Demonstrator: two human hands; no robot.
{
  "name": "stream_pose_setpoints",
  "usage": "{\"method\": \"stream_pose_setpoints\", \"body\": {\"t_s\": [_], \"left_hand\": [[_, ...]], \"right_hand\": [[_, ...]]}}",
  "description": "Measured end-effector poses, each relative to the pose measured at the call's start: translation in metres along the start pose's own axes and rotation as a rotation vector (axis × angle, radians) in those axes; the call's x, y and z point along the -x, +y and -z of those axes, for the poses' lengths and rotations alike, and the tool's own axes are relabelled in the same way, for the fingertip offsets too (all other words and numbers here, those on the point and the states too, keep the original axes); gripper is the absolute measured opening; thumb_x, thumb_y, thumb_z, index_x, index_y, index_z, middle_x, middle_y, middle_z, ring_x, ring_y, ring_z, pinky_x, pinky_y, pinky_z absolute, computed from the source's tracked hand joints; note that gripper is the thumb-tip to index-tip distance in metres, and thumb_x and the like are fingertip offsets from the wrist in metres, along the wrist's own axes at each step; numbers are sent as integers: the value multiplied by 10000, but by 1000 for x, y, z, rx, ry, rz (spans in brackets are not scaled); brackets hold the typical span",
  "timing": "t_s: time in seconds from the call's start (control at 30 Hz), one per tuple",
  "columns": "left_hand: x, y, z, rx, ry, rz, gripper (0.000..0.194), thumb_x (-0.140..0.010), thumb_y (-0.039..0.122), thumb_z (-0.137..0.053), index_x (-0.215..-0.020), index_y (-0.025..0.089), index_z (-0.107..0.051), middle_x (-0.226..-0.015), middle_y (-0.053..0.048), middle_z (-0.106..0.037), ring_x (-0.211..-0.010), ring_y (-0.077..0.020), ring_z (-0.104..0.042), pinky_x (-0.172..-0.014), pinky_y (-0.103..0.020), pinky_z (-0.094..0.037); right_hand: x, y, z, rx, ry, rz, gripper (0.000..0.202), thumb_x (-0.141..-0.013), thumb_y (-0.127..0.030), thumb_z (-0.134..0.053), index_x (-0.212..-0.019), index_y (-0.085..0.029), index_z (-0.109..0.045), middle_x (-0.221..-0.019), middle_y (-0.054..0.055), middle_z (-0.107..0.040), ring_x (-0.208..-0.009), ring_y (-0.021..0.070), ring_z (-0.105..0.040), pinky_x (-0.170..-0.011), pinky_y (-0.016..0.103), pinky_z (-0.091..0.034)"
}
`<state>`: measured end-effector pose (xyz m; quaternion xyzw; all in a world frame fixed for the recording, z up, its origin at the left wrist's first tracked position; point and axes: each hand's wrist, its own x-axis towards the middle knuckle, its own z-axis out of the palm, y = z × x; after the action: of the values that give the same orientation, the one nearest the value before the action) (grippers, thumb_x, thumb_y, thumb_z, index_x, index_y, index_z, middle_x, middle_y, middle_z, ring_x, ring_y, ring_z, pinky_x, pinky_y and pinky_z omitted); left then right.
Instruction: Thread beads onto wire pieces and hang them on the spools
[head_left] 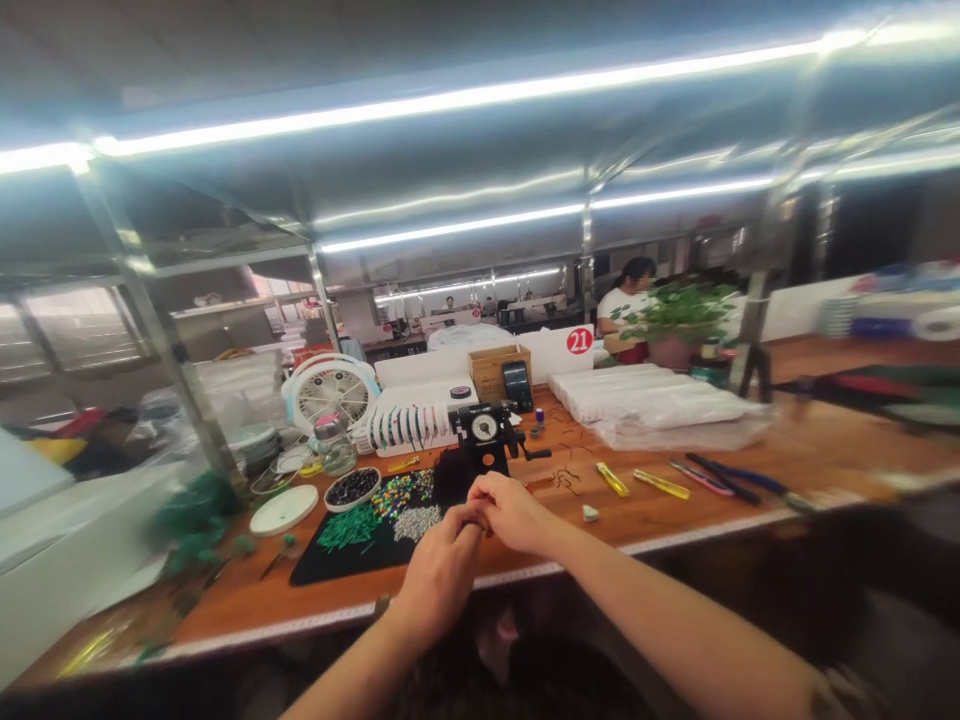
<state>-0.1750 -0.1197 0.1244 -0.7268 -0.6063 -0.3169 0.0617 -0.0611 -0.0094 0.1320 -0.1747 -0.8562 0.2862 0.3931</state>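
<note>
Here, holds left hand (441, 562) and right hand (511, 512) together above the near part of the worktop (637, 518), touching, with fingers (459, 524) bent inward. With the tips hidden, cannot tell whether grasping something small or merely pressed together. Has the machine (486, 440), black with a dial and a crank, upright just beyond both hands. Near left hand, has silver bits (417, 523) on the mat (309, 570), beside green tubes (349, 528) and coloured beads (394, 495). Includes, to the left, a dish (330, 502) of black pieces (352, 487), a lid (283, 510), a jar (337, 455) and a fan (328, 392). Shows, to the right, a white lump (590, 513) and two yellow tools (613, 480). Farther back, shows a box (489, 372), wrapped packs (652, 395), a plant (675, 310) and a co-worker (621, 305) in a white top.
</note>
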Motion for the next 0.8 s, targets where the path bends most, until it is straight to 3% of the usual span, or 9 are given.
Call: {"method": "stream_pose_setpoints", "body": {"t_s": [0.1, 0.17, 0.23, 0.33, 0.4, 0.43, 0.6, 0.7, 0.8], "left_hand": [[-5, 1, 1, 170, 8, 58, 200, -835, 158, -442, -792, 207, -631, -979, -77, -629, -867, -193, -573, -798, -307, -416], [-8, 3, 3, 464, 66, 299, 135, -780, 225, -542, -668, 187, -605, -732, -41, -615, -681, -163, -546, -660, -270, -407], [-10, 4, 4, 774, 108, 573, 151, -703, 278, -613, -604, 174, -565, -517, 16, -510, -496, -118, -440, -517, -236, -334], [-11, 3, 1, 990, 104, 740, 180, -661, 325, -616, -618, 169, -537, -424, 67, -391, -408, -83, -322, -450, -215, -244], [-10, 1, 0, 1004, 102, 734, 184, -652, 328, -612, -628, 165, -532, -436, 71, -378, -414, -77, -318, -452, -211, -243], [-10, 0, 0, 1006, 99, 730, 186, -646, 328, -615, -625, 163, -532, -438, 73, -374, -412, -75, -313, -449, -210, -238], [-8, 0, 9, 861, 83, 640, 171, -658, 312, -645, -619, 156, -587, -485, 33, -481, -424, -88, -363, -448, -220, -263], [-6, 3, 13, 491, 91, 348, 114, -760, 249, -575, -694, 182, -640, -691, -32, -595, -630, -156, -522, -599, -262, -409], [-3, 3, 10, 112, 85, 103, 202, -833, 171, -449, -773, 208, -638, -903, -73, -597, -840, -195, -561, -742, -305, -444]], "right_hand": [[1, 3, 1, -11, 31, -26, 171, -767, -58, -536, -650, -165, -601, -677, -6, -555, -610, 116, -530, -601, 227, -421], [10, 1, 2, -12, 129, -47, 79, -791, -119, -556, -764, -152, -622, -820, 34, -578, -674, 126, -546, -673, 256, -433], [23, -3, 1, -39, 220, -95, 93, -794, -227, -605, -822, -141, -626, -870, 54, -580, -706, 141, -546, -699, 275, -428], [39, -11, -6, -219, 100, -255, 206, -739, -350, -671, -711, -147, -652, -682, 16, -595, -627, 150, -528, -588, 257, -401], [46, -14, -13, -341, -21, -311, 194, -760, -328, -644, -685, -150, -667, -618, 0, -594, -596, 144, -523, -551, 245, -385], [48, -15, -16, -348, -20, -289, 179, -780, -291, -617, -681, -152, -667, -622, -1, -592, -600, 141, -523, -557, 242, -388], [53, -16, -14, 85, 177, 193, 195, -853, -137, -458, -753, -162, -623, -849, 75, -556, -844, 195, -523, -761, 319, -431], [41, -16, -4, 152, 117, 320, 219, -875, -101, -394, -823, -171, -595, -942, 88, -522, -887, 186, -521, -792, 316, -442], [18, -13, 3, 62, 51, 156, 197, -847, -65, -419, -795, -173, -575, -844, 41, -507, -756, 149, -523, -703, 270, -437]]}}
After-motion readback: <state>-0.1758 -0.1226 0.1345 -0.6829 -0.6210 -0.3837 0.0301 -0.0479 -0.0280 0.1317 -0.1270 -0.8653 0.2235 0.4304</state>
